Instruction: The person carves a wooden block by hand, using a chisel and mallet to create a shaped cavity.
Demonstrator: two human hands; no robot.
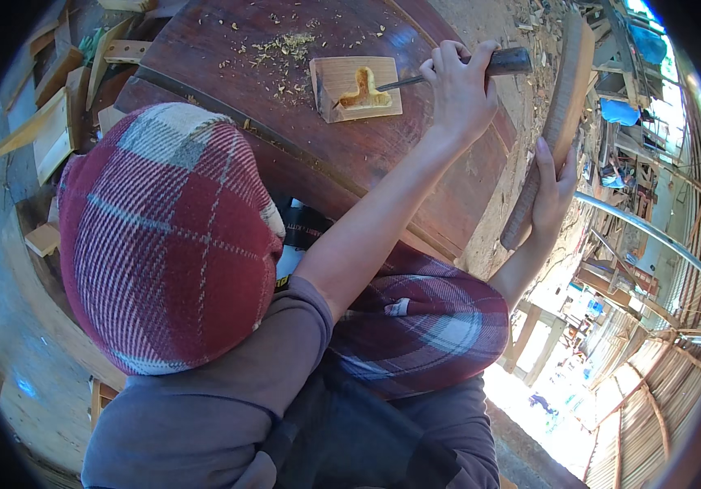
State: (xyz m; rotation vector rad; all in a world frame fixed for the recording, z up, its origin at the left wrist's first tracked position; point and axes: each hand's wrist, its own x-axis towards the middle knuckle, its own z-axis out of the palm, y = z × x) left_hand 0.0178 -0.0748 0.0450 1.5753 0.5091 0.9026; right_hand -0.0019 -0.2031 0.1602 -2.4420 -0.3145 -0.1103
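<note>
My left hand [460, 90] is closed around a chisel [511, 62] with a dark handle. Its thin metal blade slants left, and the tip meets the edge of a carved hollow in a small wooden block [334, 77]. That hollow is rounded, with an upright lobe and a wider base. To the right, my right hand [553, 191] grips the lower part of a long, thick wooden club [566, 90], held up off the table and apart from the chisel. The block lies flat on a reddish-brown wooden table [228, 90].
Wood shavings [285, 47] are scattered beyond the block. Offcuts and boards [57, 122] are piled at the far left. Red plaid cloth covers my knees [171, 236], close to the table's near edge. More wood scraps and blue items [619, 112] lie on the right.
</note>
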